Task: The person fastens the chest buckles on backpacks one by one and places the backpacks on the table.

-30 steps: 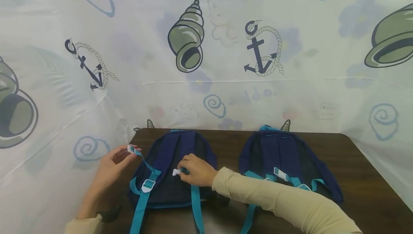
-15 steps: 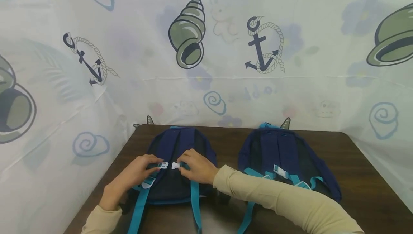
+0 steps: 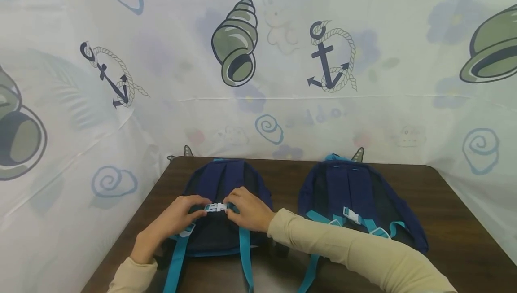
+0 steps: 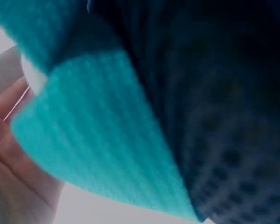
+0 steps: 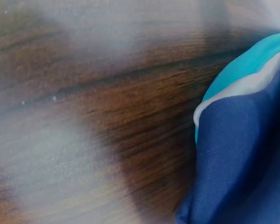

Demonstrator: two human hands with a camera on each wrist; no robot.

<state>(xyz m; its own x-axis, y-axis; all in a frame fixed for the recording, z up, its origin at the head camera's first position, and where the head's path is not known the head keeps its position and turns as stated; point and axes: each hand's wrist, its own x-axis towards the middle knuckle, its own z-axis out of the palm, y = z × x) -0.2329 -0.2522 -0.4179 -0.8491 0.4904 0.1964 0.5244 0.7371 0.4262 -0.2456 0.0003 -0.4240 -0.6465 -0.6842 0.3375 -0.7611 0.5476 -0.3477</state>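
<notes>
A navy backpack (image 3: 206, 234) with turquoise straps lies on the left of the table, its strap side up. Across its middle, the two halves of a white side-release buckle (image 3: 216, 207) meet end to end. My left hand (image 3: 177, 216) pinches the left half between thumb and fingers. The other half is pinched by my right hand (image 3: 248, 210). In the left wrist view, a turquoise strap (image 4: 98, 135) and dark mesh fill most of the picture, with part of the left hand (image 4: 18, 186) at the edge. The right wrist view shows the backpack's navy side (image 5: 242, 154) but no hand.
A second navy backpack (image 3: 351, 185) lies to the right, its white buckle (image 3: 351, 215) fastened across its straps. My right sleeve (image 3: 343, 239) passes over its lower part. Both packs rest on a dark wooden table (image 3: 452, 221) before a patterned cloth (image 3: 363, 118).
My left hand has come in from the left with its buckle half, bringing it against the half in my right hand. The right hand has barely moved.
</notes>
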